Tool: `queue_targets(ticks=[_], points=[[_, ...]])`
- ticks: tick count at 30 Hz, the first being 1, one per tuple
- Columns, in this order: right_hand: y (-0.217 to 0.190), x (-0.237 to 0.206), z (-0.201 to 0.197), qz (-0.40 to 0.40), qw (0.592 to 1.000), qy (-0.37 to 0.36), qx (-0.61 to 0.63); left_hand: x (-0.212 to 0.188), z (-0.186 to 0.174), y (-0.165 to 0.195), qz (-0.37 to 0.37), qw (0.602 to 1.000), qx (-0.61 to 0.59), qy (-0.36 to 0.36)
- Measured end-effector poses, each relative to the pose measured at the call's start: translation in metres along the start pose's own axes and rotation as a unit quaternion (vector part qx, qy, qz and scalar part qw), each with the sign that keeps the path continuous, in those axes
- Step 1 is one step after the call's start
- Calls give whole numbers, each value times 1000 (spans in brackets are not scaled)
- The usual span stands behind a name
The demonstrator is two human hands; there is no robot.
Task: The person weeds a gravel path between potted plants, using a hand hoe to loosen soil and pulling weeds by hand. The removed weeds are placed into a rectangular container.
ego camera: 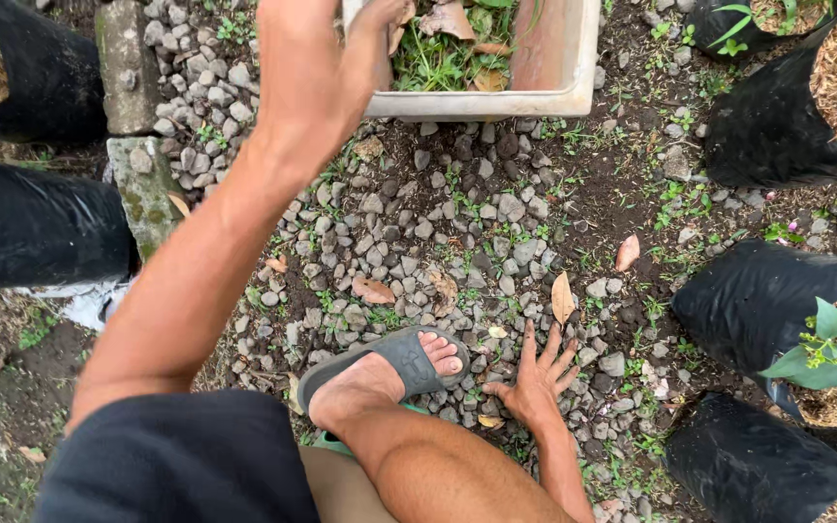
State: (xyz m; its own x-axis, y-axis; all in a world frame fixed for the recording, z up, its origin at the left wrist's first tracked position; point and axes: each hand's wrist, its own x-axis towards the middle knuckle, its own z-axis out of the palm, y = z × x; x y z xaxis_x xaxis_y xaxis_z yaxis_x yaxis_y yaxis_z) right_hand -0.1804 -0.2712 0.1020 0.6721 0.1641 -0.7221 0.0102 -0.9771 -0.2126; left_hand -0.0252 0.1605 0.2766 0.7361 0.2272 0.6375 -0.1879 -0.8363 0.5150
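Observation:
My left hand (pixel 326 58) reaches up and forward to a white rectangular container (pixel 496 102) and grips its near-left corner, thumb over the rim. Pulled weeds and dry brown leaves (pixel 443 44) lie in the container. My right hand (pixel 535 373) rests flat on the gravel ground (pixel 457 223), fingers spread and holding nothing. A dry brown leaf (pixel 562 296) lies just beyond its fingertips. My foot in a grey sandal (pixel 389 373) is planted right beside that hand, to its left.
Black grow bags stand on the left (pixel 41 228) and right (pixel 767 300), one with a small green plant (pixel 825 353). Mossy concrete blocks (pixel 133 126) line the upper left. More dry leaves (pixel 373 291) (pixel 628 252) lie on the gravel among small weeds.

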Motion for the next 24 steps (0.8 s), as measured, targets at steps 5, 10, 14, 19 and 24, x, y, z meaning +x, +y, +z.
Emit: queue_targets(ticks=[5, 10, 14, 19, 24], points=[[5, 1, 3, -1, 1000, -4, -4, -126, 30, -50, -226, 966, 60, -106], [10, 2, 8, -4, 1000, 0, -7, -217, 64, -89, -251, 931, 166, -207], [11, 2, 7, -13, 1000, 3, 1, -208, 86, -117, -318, 840, 255, -358], [12, 2, 8, -16, 1000, 3, 2, -185, 102, -126, -325, 776, 284, -460], [14, 3, 10, -13, 1000, 5, 1, -202, 78, -123, -219, 874, 236, -365]])
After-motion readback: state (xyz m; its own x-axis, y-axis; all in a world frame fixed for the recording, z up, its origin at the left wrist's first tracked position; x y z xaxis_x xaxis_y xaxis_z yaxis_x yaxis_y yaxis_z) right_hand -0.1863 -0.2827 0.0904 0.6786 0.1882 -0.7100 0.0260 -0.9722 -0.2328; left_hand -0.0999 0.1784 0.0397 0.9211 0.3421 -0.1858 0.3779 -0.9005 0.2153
